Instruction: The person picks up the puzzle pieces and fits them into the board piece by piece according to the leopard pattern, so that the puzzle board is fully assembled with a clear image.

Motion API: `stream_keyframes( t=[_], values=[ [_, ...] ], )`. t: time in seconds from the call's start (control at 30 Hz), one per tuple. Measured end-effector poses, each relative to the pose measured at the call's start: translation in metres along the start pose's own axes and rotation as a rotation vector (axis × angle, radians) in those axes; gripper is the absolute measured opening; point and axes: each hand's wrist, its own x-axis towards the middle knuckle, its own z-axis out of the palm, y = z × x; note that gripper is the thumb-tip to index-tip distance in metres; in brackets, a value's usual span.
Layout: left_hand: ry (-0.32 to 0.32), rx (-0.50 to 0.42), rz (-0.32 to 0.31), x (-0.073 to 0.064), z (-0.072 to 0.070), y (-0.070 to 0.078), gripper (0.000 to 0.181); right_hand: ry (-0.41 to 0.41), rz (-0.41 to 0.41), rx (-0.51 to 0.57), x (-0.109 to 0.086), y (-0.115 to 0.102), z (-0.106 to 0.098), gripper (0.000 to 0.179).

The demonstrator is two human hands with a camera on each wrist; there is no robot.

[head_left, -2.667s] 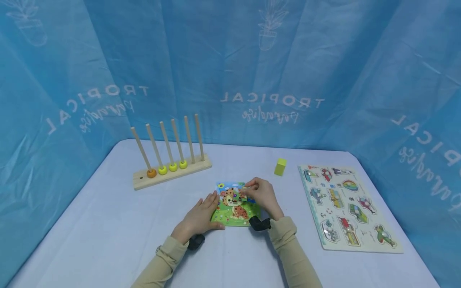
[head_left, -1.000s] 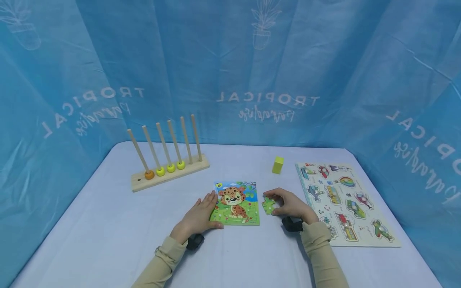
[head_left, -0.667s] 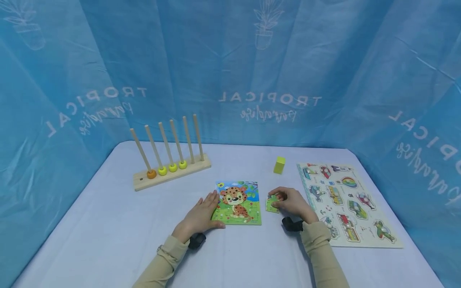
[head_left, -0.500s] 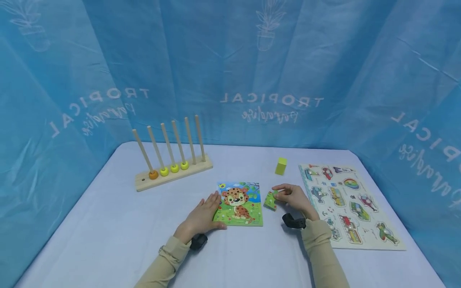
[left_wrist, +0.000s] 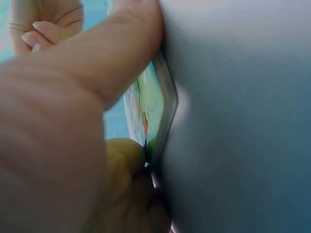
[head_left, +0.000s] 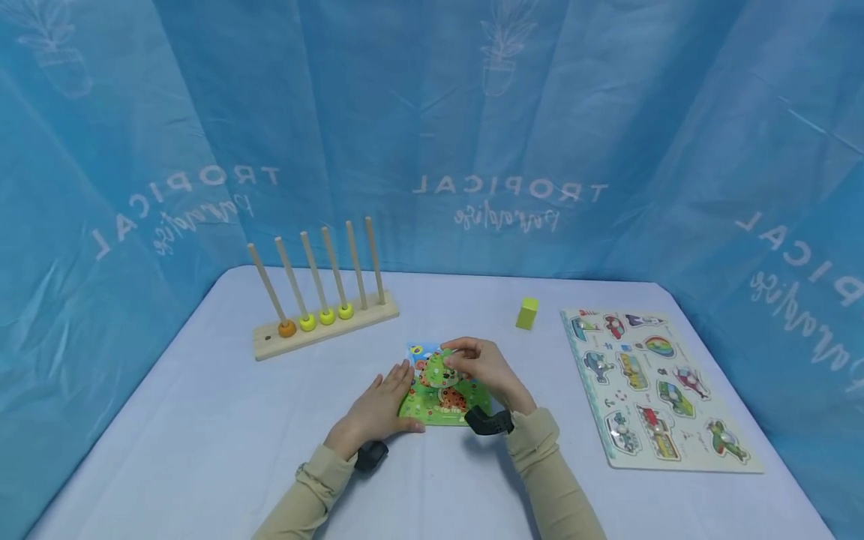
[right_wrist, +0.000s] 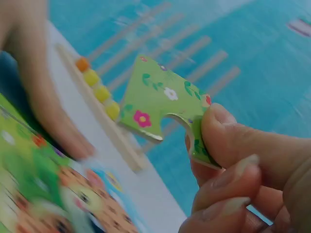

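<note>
A square leopard puzzle (head_left: 427, 411) lies on the table with a green border and blue sky. My left hand (head_left: 378, 407) rests along its left side, fingers extended and thumb at the near corner. The left wrist view shows that thumb (left_wrist: 114, 51) beside the edge of the puzzle (left_wrist: 155, 104). Above the leopard's face, my right hand (head_left: 487, 370) pinches a green puzzle piece (right_wrist: 158, 94) printed with small flowers, with a rounded notch in one side. Thumb and fingers grip the piece by one end. Part of the leopard picture is hidden behind the piece and hand.
A wooden bead rack (head_left: 331, 328) with upright pegs, one orange bead and several yellow ones stands at the back left. A yellow-green block (head_left: 527, 313) stands behind the puzzle. A vehicle peg puzzle board (head_left: 641, 420) lies at the right. Blue curtains surround the table.
My right hand turned the green puzzle piece beside the puzzle, then carried it left and over the leopard picture. The left hand has stayed at the puzzle's left side.
</note>
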Motion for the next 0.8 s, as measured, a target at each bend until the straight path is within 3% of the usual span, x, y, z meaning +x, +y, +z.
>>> stream_keyframes(
  t=[0.13,0.27,0.47,0.6,0.7,0.8],
  values=[
    [0.002,0.02,0.01,0.002,-0.002,0.0,0.097,-0.091,-0.026,-0.1,0.004,0.002,0.02,0.028],
    [0.002,0.03,0.023,0.002,-0.004,-0.001,0.097,-0.115,-0.081,-0.233,0.008,0.008,0.033,0.02],
    [0.009,0.028,0.021,0.001,-0.002,-0.004,0.097,-0.062,-0.032,-0.335,0.008,0.009,0.047,0.015],
    [0.003,0.039,0.026,0.002,0.0,-0.003,0.096,0.005,0.006,-0.465,0.007,0.01,0.05,0.014],
    [-0.003,0.032,0.033,0.003,0.0,0.0,0.096,0.037,-0.007,-0.58,0.005,0.012,0.05,0.021],
    [-0.01,0.026,0.047,0.005,-0.002,0.005,0.096,0.076,-0.018,-0.627,0.003,0.014,0.048,0.032]
  ],
)
